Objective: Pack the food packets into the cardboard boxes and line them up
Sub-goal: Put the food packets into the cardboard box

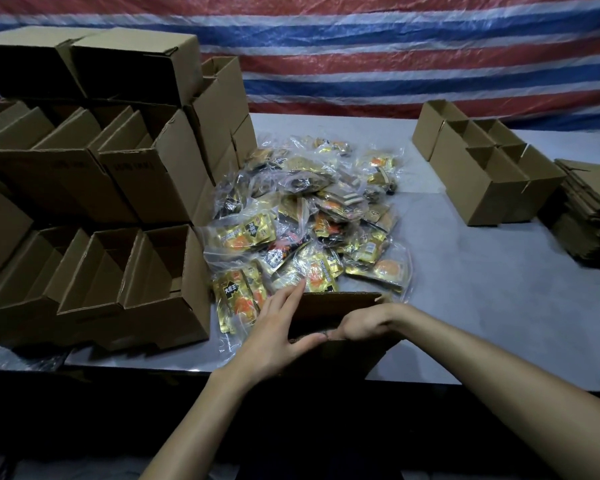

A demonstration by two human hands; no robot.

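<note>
**Dim, Uneven Light With a Wide-Angle Bend**

Reads dim overall, brightest on the grey table [465, 271] at centre right. Sinks to near black along the lower frame. Glints with small glare on the plastic packets [302, 220]. Bows and softens toward the edges, notably across the striped tarp [395, 46].

Left hand [278, 329] flat; right hand [362, 323] gripping box [340, 304].

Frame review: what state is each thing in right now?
box in hands: open-topped, upright
left hand: fingers straight against the box's left side
right hand: fingers curled over its near rim
food packets: loose heap, unpacked
left boxes: open, stacked
right boxes: open, in rows
flat cardboard: folded, piled
</note>
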